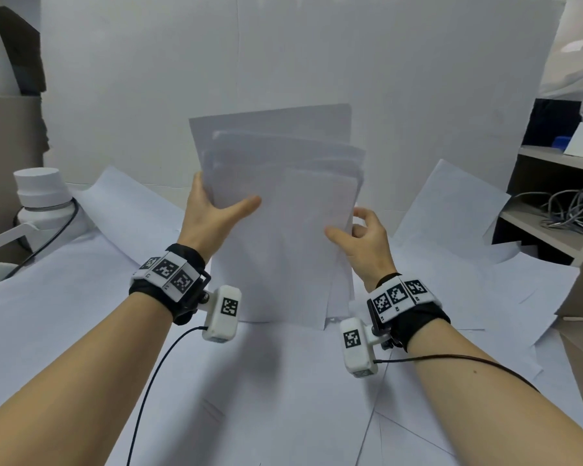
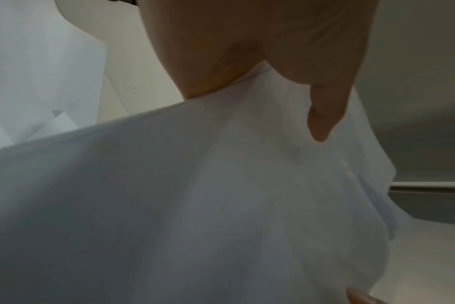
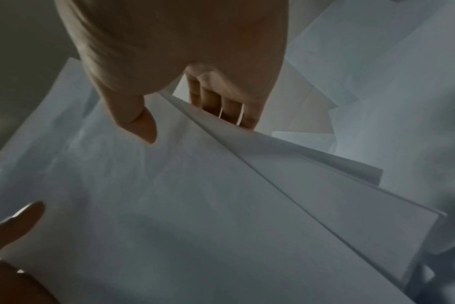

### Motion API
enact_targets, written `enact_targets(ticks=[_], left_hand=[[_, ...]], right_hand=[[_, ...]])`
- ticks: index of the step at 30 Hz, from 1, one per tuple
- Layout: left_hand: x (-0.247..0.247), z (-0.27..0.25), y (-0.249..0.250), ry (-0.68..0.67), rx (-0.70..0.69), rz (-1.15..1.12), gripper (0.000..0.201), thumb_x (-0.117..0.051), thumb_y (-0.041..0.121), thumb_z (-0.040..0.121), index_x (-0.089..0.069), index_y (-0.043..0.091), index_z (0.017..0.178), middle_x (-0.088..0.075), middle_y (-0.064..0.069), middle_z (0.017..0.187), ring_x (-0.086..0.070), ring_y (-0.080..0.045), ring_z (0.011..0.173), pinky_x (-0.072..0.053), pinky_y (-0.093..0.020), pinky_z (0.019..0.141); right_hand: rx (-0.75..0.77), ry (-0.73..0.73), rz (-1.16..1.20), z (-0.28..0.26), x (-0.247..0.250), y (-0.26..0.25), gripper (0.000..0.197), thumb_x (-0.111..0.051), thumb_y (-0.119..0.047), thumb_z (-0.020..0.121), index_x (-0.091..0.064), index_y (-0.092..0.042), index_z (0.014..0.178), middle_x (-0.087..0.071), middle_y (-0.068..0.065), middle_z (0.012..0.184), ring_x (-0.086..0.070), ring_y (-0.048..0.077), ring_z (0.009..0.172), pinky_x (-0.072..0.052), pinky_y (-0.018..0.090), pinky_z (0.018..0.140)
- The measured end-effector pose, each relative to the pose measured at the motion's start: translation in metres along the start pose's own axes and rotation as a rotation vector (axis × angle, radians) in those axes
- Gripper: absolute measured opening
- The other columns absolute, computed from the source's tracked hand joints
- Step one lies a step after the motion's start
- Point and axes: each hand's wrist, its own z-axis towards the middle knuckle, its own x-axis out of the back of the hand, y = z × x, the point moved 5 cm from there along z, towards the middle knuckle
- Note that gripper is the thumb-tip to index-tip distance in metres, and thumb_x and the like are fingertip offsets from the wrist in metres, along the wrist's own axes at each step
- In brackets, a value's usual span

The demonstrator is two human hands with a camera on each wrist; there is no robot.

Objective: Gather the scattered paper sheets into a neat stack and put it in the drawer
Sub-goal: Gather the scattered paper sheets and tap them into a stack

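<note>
Paper stack (image 1: 276, 210) stands upright on its lower edge on the sheet-covered table (image 1: 283, 391), held between my two hands. My left hand (image 1: 212, 216) grasps the stack's left edge, thumb across the front face, fingers behind. My right hand (image 1: 364, 237) grasps the right edge, thumb on the front.

The head view shows the top edges uneven, several sheets stepped at different heights; neither wrist view shows that. My right wrist view alone shows the right hand's fingers (image 3: 216, 102) curled behind the stack, and the sheets fanned apart along that side. My left wrist view shows only the left thumb (image 2: 322, 115) pressed flat on the front sheet; the fingers behind are hidden.

Both forearms reach forward, wrists raised, palms facing each other.

Left of the stack, well apart, stands a white bottle (image 1: 44, 200). Right of it, a loose sheet (image 1: 451, 203) leans against the backdrop, near a shelf (image 1: 552, 196) holding cables (image 1: 572, 210).
</note>
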Motion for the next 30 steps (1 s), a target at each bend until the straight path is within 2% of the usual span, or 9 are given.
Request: enact_targets(ticks=[5, 14, 16, 19, 22, 24, 26, 28, 30], left_hand=[[-0.013, 0.004, 0.006, -0.169, -0.022, 0.007, 0.067, -0.085, 0.019, 0.076, -0.054, 0.015, 0.135, -0.070, -0.004, 0.125, -0.067, -0.020, 0.116, -0.054, -0.042, 0.098], [-0.012, 0.013, 0.002, 0.002, -0.021, 0.069, 0.027, -0.082, 0.000, 0.077, -0.075, 0.013, 0.099, -0.077, -0.002, 0.097, -0.074, -0.018, 0.089, -0.061, -0.039, 0.084], [-0.010, 0.015, 0.010, 0.055, -0.029, -0.005, 0.028, -0.082, -0.001, 0.077, -0.074, 0.007, 0.103, -0.077, -0.005, 0.098, -0.074, -0.017, 0.087, -0.059, -0.033, 0.080], [0.000, 0.019, 0.017, 0.147, -0.011, -0.170, 0.036, -0.081, -0.004, 0.076, -0.071, -0.002, 0.111, -0.076, -0.010, 0.102, -0.073, -0.021, 0.090, -0.060, -0.034, 0.082], [0.011, 0.024, 0.013, 0.203, 0.074, -0.422, 0.043, -0.077, -0.007, 0.079, -0.065, -0.002, 0.120, -0.074, -0.014, 0.111, -0.072, -0.029, 0.101, -0.058, -0.042, 0.090], [0.013, 0.027, 0.004, 0.198, 0.157, -0.568, 0.051, -0.075, -0.007, 0.082, -0.058, -0.004, 0.130, -0.069, -0.018, 0.122, -0.070, -0.032, 0.109, -0.058, -0.044, 0.090], [0.013, 0.026, -0.008, 0.173, 0.228, -0.635, 0.059, -0.075, -0.002, 0.084, -0.053, -0.001, 0.139, -0.065, -0.019, 0.131, -0.067, -0.034, 0.115, -0.057, -0.047, 0.091], [0.014, 0.021, -0.024, 0.148, 0.304, -0.652, 0.062, -0.075, 0.002, 0.085, -0.051, 0.001, 0.142, -0.064, -0.019, 0.134, -0.066, -0.034, 0.118, -0.056, -0.050, 0.093], [0.017, 0.012, -0.041, 0.143, 0.382, -0.649, 0.057, -0.076, 0.004, 0.084, -0.055, -0.002, 0.137, -0.067, -0.020, 0.126, -0.067, -0.036, 0.114, -0.057, -0.050, 0.092]], right_hand=[[-0.026, -0.051, 0.030, 0.004, -0.012, 0.010, 0.035, -0.077, -0.006, 0.080, -0.062, -0.016, 0.110, -0.072, 0.000, 0.106, -0.070, 0.012, 0.094, -0.055, 0.027, 0.082], [0.039, 0.146, -0.119, 0.004, -0.013, 0.007, 0.025, -0.075, -0.020, 0.082, -0.057, -0.023, 0.099, -0.067, -0.007, 0.098, -0.066, 0.011, 0.090, -0.054, 0.040, 0.092], [0.014, 0.213, -0.201, 0.003, -0.007, 0.007, 0.056, -0.079, -0.033, 0.078, -0.049, -0.021, 0.123, -0.059, -0.004, 0.116, -0.059, 0.011, 0.103, -0.049, 0.040, 0.098], [-0.192, 0.395, -0.338, 0.003, 0.013, 0.025, 0.114, -0.087, -0.051, 0.063, -0.020, -0.018, 0.150, -0.036, 0.012, 0.145, -0.036, 0.032, 0.134, -0.036, 0.051, 0.109], [-0.459, 0.320, -0.033, -0.007, 0.018, 0.050, 0.137, -0.089, -0.050, 0.062, 0.006, -0.022, 0.155, -0.024, 0.014, 0.156, -0.029, 0.035, 0.142, -0.031, 0.052, 0.114], [-0.504, 0.137, 0.275, -0.011, 0.006, 0.058, 0.127, -0.087, -0.036, 0.070, 0.006, -0.025, 0.156, -0.040, 0.008, 0.150, -0.037, 0.028, 0.140, -0.032, 0.050, 0.115], [-0.437, 0.033, 0.428, -0.011, -0.003, 0.054, 0.099, -0.082, -0.018, 0.078, -0.018, -0.018, 0.154, -0.064, 0.001, 0.126, -0.052, 0.024, 0.128, -0.037, 0.048, 0.112], [-0.331, 0.008, 0.479, -0.006, -0.007, 0.044, 0.055, -0.075, -0.001, 0.081, -0.053, -0.010, 0.130, -0.072, 0.001, 0.106, -0.064, 0.025, 0.112, -0.050, 0.044, 0.097], [-0.260, 0.039, 0.497, 0.000, -0.005, 0.036, 0.039, -0.070, 0.010, 0.080, -0.065, -0.011, 0.113, -0.074, 0.005, 0.100, -0.069, 0.026, 0.097, -0.056, 0.037, 0.078]])
